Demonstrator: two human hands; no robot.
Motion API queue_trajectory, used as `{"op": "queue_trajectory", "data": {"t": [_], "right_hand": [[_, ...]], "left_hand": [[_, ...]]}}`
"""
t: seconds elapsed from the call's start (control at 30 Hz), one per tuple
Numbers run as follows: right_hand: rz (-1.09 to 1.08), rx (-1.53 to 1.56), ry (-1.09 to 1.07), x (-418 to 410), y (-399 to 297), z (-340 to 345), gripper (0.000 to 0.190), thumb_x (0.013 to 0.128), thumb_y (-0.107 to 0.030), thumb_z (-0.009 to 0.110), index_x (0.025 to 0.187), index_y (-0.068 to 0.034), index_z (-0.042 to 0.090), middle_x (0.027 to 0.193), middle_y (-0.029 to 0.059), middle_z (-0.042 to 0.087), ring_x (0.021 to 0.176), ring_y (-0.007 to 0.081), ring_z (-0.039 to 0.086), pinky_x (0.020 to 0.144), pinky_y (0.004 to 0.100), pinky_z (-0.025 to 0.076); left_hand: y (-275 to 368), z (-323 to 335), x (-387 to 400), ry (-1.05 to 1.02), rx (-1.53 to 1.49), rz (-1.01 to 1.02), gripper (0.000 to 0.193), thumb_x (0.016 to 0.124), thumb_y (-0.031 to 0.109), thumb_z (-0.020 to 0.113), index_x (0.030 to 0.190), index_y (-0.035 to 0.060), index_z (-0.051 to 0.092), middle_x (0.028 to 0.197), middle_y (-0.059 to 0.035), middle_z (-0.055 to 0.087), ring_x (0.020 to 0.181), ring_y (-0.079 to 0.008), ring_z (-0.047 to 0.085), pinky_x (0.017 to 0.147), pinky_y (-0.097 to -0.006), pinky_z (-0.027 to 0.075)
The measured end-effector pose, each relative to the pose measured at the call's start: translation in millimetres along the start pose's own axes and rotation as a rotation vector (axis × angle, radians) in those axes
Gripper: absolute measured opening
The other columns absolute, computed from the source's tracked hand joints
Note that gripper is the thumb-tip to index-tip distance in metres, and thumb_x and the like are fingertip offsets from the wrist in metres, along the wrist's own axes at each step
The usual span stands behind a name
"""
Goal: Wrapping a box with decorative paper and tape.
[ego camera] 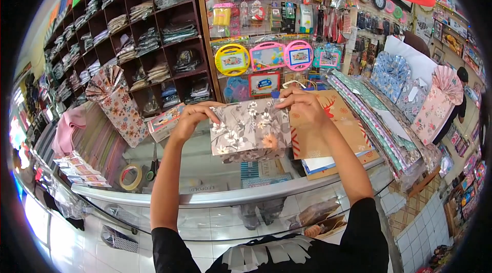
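Between my two hands is a parcel covered in floral paper (238, 131), greyish beige with white blossoms and one orange flower. It is raised above the glass counter top (184, 165), its lower face showing in the glass or just beneath. My left hand (194, 121) grips its upper left corner. At the upper right edge, my right hand (301, 106) pinches the paper between thumb and fingers. A pair of scissors (153, 165) with dark handles lies on the counter to the left, beside a roll of clear tape (130, 177).
Brown gift bags (326, 127) lie right of the parcel, near stacked wrapping-paper rolls (369, 119). A flower-patterned wrapped gift (119, 111) stands at left behind plastic-covered sheets (92, 146). A small box (165, 123) sits behind my left wrist. Another person (459, 108) is at far right.
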State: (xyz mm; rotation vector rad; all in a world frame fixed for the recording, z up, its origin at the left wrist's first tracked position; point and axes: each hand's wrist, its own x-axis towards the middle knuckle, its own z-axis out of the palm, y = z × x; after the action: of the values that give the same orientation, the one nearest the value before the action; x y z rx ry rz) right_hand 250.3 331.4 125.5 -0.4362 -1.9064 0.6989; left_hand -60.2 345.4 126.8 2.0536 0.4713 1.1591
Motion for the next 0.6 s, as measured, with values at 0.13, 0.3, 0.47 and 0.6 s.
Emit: {"op": "queue_trajectory", "data": {"t": [0.13,0.3,0.47,0.6], "right_hand": [[0.033,-0.056,0.099,-3.6,7.7,9.1,0.013,0.072,-0.008,0.068,0.082,-0.003,0.060,0.085,0.0014,0.050,0.081,0.0093,0.050,0.067,0.0206,0.041],[0.105,0.164,0.257,-4.2,11.7,18.2,0.028,0.070,-0.009,0.071,0.094,-0.006,0.056,0.089,-0.0026,0.051,0.078,0.0039,0.047,0.062,0.0187,0.040],[0.284,0.175,0.229,-3.9,2.0,17.6,0.028,0.072,-0.007,0.070,0.097,-0.004,0.059,0.085,0.0003,0.056,0.073,0.0051,0.050,0.063,0.0187,0.040],[0.350,0.241,0.279,-6.5,5.4,15.7,0.018,0.074,-0.002,0.066,0.091,0.000,0.062,0.084,0.0049,0.061,0.076,0.0086,0.056,0.071,0.0210,0.044]], "left_hand": [[-1.8,14.2,-2.4,0.190,-0.001,-0.096,0.010,0.073,-0.004,0.056,0.063,-0.0032,0.060,0.089,-0.0136,0.062,0.077,-0.0151,0.057,0.067,-0.0249,0.043],[-13.4,27.3,-6.4,0.412,0.011,-0.123,0.009,0.076,0.001,0.064,0.075,0.0018,0.054,0.070,-0.0059,0.061,0.063,-0.0077,0.055,0.058,-0.0192,0.044],[-16.0,30.0,-1.9,0.480,-0.216,-0.074,0.042,0.074,-0.005,0.062,0.105,0.0068,0.037,0.077,-0.0084,0.062,0.070,-0.0103,0.058,0.064,-0.0216,0.047],[-6.9,38.2,-3.9,0.497,-0.383,-0.150,0.048,0.074,-0.007,0.062,0.110,0.0089,0.034,0.083,-0.0087,0.062,0.075,-0.0117,0.059,0.067,-0.0228,0.047]]}}
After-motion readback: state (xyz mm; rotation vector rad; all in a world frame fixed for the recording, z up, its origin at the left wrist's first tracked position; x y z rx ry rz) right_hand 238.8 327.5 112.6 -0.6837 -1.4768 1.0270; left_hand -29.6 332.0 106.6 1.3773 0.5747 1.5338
